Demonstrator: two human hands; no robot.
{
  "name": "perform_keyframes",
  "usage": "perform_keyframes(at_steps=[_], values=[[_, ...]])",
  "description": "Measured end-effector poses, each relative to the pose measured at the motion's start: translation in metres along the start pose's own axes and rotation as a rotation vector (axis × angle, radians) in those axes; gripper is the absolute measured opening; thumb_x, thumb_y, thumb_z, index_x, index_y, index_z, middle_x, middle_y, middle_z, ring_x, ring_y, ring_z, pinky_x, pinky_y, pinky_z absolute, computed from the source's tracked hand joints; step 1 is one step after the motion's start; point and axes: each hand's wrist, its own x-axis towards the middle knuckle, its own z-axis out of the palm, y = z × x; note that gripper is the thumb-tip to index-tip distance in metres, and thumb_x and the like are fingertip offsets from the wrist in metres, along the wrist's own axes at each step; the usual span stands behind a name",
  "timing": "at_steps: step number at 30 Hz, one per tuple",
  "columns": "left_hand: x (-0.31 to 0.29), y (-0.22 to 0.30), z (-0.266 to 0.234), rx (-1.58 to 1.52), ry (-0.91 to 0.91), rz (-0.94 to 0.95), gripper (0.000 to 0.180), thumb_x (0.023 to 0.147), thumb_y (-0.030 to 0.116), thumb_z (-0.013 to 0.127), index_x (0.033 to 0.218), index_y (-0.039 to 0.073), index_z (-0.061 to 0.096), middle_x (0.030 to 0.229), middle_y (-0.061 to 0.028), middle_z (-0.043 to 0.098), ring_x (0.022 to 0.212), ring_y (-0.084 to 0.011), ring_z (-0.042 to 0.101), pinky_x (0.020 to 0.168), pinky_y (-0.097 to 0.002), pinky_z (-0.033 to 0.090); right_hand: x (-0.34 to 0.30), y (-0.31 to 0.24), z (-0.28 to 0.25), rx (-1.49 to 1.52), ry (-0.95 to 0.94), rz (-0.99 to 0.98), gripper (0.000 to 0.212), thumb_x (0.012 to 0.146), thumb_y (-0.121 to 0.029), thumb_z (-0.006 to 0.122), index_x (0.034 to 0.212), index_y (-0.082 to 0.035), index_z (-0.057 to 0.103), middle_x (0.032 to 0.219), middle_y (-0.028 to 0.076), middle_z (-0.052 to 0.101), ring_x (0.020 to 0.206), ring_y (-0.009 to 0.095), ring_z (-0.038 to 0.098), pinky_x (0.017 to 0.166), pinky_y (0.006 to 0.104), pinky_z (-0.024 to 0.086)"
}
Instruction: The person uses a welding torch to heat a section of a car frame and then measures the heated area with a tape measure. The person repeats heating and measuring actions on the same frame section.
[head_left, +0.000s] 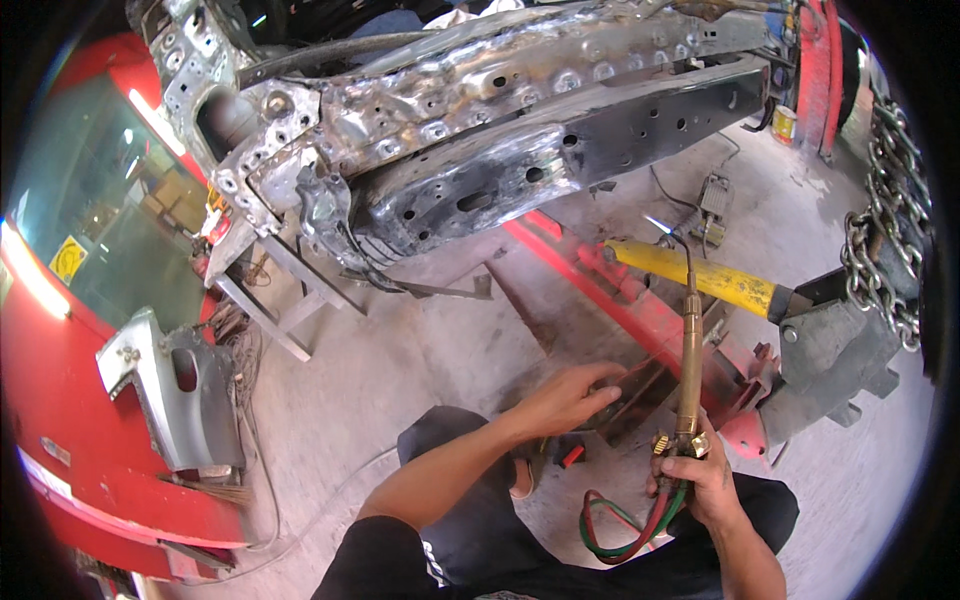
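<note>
My right hand [705,475] is wrapped round the valve end of a brass gas welding torch [690,350], held upright. Its thin bent tip carries a small bright flame [657,224] pointing up and left. A green and a red hose [600,545] loop from the torch's lower end beside my knee. My left hand [570,398] reaches rightward at knee height, thumb and fingers slightly apart, with nothing visible in it. Just beyond those fingers lies a dark metal piece [640,395]; whether they touch it I cannot tell. A small red object [572,457] lies below on the floor.
A bare metal car body section with a dark beam [480,195] spans ahead. Right of the torch stand a yellow cylinder [700,275], a red frame rail [610,300] and a hanging chain [880,250]. A metal stand [285,290] and silver panel [185,390] are at left.
</note>
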Motion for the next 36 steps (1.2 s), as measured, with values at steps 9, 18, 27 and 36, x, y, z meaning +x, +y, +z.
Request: perform_keyframes(at_steps=[9,18,27,36], values=[[-0.004,-0.003,-0.007,-0.039,-0.011,-0.042,0.043,0.101,0.028,0.057,0.135,0.003,0.058,0.122,-0.0175,0.068,0.106,-0.0274,0.065,0.092,-0.0394,0.050,0.003,0.005,0.003,-0.019,0.000,0.035,0.087,0.073,-0.003,0.071,0.149,0.000,0.029,0.094,0.014,0.061,0.066,0.027,0.066,0.061,0.0390,0.057],[-0.005,-0.006,-0.010,-0.037,-0.010,-0.030,0.041,0.101,0.025,0.057,0.136,0.002,0.058,0.125,-0.0172,0.067,0.112,-0.0286,0.064,0.096,-0.0394,0.048,0.006,0.008,0.000,-0.044,-0.088,0.086,0.087,0.073,-0.003,0.075,0.148,-0.002,0.031,0.095,0.015,0.061,0.069,0.026,0.067,0.063,0.0396,0.059],[-0.001,-0.010,-0.002,-0.050,0.042,0.025,0.043,0.101,0.026,0.059,0.135,0.000,0.057,0.103,-0.0173,0.069,0.085,-0.0246,0.066,0.076,-0.0373,0.051,0.004,0.008,-0.001,-0.033,-0.112,0.122,0.089,0.072,-0.001,0.075,0.149,-0.001,0.030,0.094,0.014,0.061,0.072,0.024,0.065,0.064,0.0397,0.060],[0.003,0.018,-0.011,-0.628,-0.171,-0.321,0.051,0.104,0.036,0.059,0.140,0.000,0.053,0.091,-0.0061,0.063,0.064,-0.0117,0.058,0.061,-0.0273,0.049,0.002,0.011,-0.004,-0.120,-0.215,0.209,0.086,0.078,0.003,0.074,0.151,-0.007,0.030,0.094,0.014,0.064,0.070,0.026,0.071,0.063,0.0360,0.058]])
